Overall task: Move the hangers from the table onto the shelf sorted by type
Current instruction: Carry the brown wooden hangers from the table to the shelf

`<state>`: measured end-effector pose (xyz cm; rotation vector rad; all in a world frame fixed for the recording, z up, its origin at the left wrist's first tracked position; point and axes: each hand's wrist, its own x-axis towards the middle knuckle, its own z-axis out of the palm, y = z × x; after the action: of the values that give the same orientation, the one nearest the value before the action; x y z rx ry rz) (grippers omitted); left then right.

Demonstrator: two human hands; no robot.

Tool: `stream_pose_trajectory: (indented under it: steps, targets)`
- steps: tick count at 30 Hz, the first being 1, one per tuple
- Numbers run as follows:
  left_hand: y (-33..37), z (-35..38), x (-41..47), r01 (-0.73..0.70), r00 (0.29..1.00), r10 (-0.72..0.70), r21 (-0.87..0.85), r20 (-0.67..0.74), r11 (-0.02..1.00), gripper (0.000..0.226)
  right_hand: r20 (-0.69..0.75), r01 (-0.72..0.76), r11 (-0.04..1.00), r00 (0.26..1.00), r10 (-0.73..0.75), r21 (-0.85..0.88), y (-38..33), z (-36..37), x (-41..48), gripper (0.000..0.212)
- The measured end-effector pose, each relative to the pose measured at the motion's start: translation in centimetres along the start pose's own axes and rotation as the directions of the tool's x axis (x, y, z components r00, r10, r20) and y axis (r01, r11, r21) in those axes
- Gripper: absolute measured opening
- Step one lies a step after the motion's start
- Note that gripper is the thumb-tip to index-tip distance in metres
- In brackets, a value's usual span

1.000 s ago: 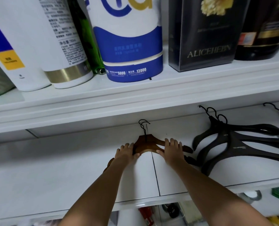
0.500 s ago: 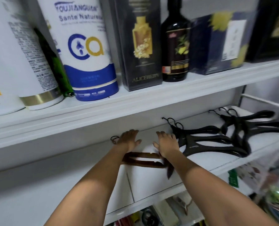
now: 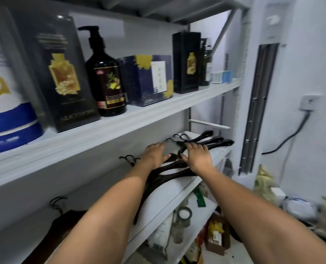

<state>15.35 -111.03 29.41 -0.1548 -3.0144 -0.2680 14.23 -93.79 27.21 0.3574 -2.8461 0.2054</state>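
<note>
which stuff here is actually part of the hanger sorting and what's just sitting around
Part of the job: near black hangers, far black hangers, wooden hanger, lower shelf, left hand, right hand.
Just sitting there: pump bottle, navy box, tape roll.

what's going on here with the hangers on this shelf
A person is sorting hangers on the middle shelf. The left hand and right hand both lie flat, fingers straight, on black hangers. One pile of black hangers sits under the left forearm, and a second pile lies at the shelf's far end. A brown wooden hanger lies apart at the near end. The shelf above holds a pump bottle and boxes.
</note>
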Motion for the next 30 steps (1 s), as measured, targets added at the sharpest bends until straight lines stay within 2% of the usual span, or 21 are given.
stream_pose_trajectory:
  steps: [9,14,18,22,30]
  targets:
    - [11.8,1.1,5.2,-0.238,0.971,0.236,-0.108,-0.033,0.965,0.060,-0.078,-0.306,0.944,0.951,0.298,-0.125,12.4,-5.7,-4.0,0.054]
    - [17.6,1.5,6.6,-0.382,0.924,0.382,-0.060,-0.022,0.922,0.061,-0.119,-0.432,0.884,0.901,0.416,-0.178,17.0,-7.6,-7.5,0.053]
    - [23.8,2.0,6.6,-0.537,0.844,0.536,-0.070,-0.037,0.841,0.061,-0.160,-0.546,0.811,0.838,0.522,-0.210,20.7,-9.2,-11.5,0.053]
    - [28.6,2.4,6.2,-0.625,0.780,0.625,-0.078,-0.025,0.777,0.062,-0.171,-0.624,0.743,0.781,0.601,-0.241,23.5,-10.4,-15.2,0.055]
    - [39.1,4.7,4.5,-0.784,0.609,0.792,-0.130,0.026,0.607,0.062,-0.257,-0.807,0.541,0.590,0.766,-0.237,29.1,-12.5,-23.3,0.054]
